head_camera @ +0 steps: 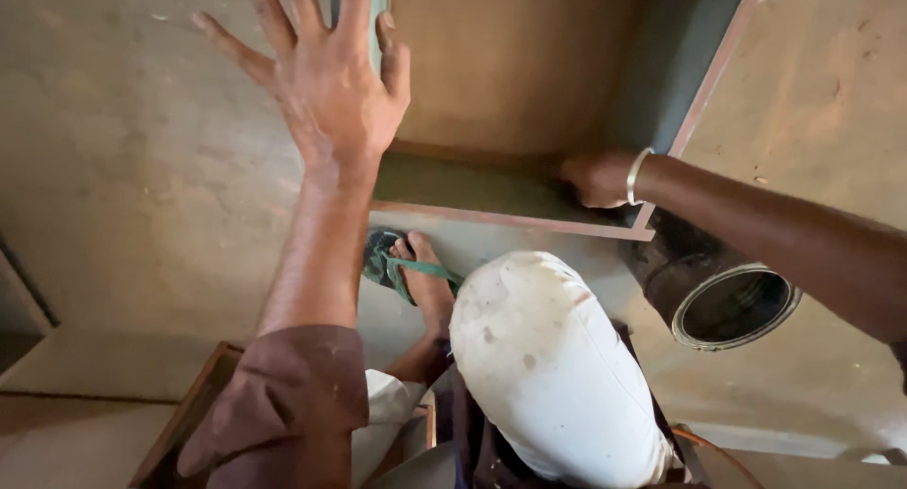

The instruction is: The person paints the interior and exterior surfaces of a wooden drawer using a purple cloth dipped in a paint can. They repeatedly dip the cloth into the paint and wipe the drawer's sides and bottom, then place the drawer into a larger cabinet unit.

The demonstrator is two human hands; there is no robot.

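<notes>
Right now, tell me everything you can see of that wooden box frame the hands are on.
The wooden box frame stands open toward the camera on the concrete floor. Its boards look like brown plywood with pale reddish edges; the inner faces lie in shadow. Its top runs out of view. The left hand is spread open at its left side panel, and the right hand, wearing a silver bangle, is closed at the lower right corner. A dark cylindrical can lies beside that corner.

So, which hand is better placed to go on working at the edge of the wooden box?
The right hand: it already rests closed on the box edge near the corner. The left hand is spread open above, apart from that edge.
</notes>
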